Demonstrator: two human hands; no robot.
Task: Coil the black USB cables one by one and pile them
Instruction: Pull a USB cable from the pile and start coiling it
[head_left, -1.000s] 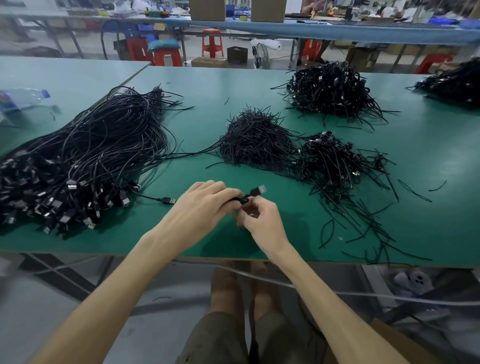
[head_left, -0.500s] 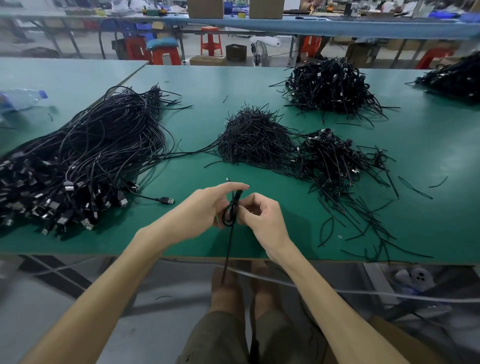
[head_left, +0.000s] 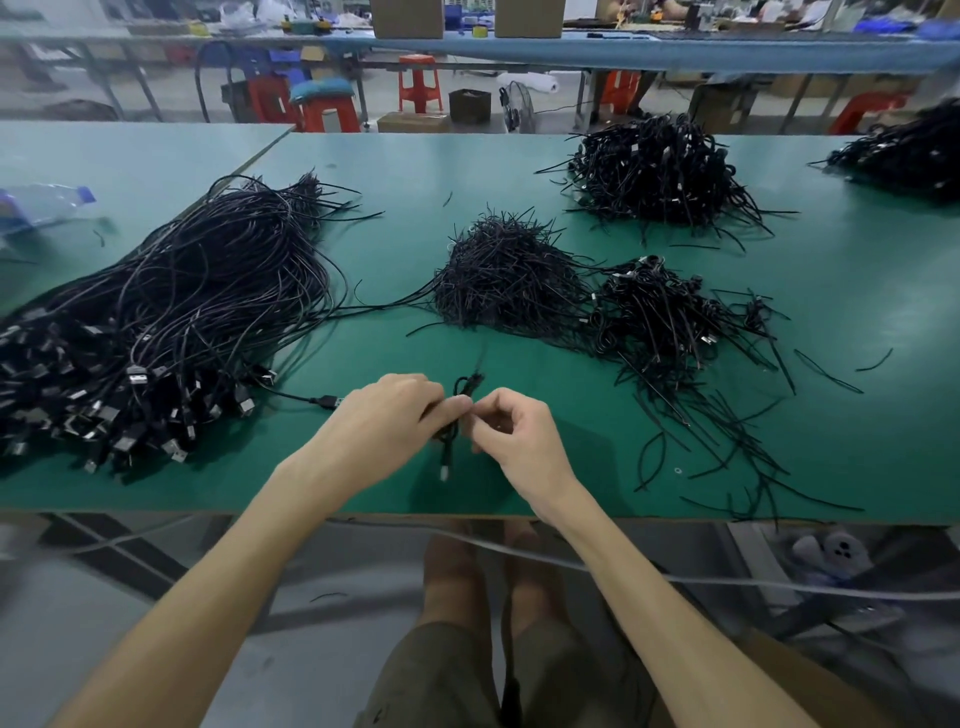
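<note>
My left hand (head_left: 387, 421) and my right hand (head_left: 511, 439) meet over the near middle of the green table (head_left: 519, 176), both pinching one small coiled black USB cable (head_left: 458, 410). A loop of it sticks up above my fingers and its plug end hangs down below them. A big heap of uncoiled black USB cables (head_left: 156, 322) lies to the left, plugs toward me. A pile of coiled cables (head_left: 670, 317) sits to the right of my hands.
A mound of black twist ties (head_left: 506, 275) lies ahead, with loose ties (head_left: 727, 457) scattered right. Further coiled piles sit at the back (head_left: 657, 171) and far right (head_left: 904, 150). A plastic bottle (head_left: 41, 205) lies far left. One loose plug (head_left: 327, 401) rests beside my left hand.
The coil has been drawn tighter between my fingers. The long tail that hung past the table edge is now short, its plug dangling just below my hands.
</note>
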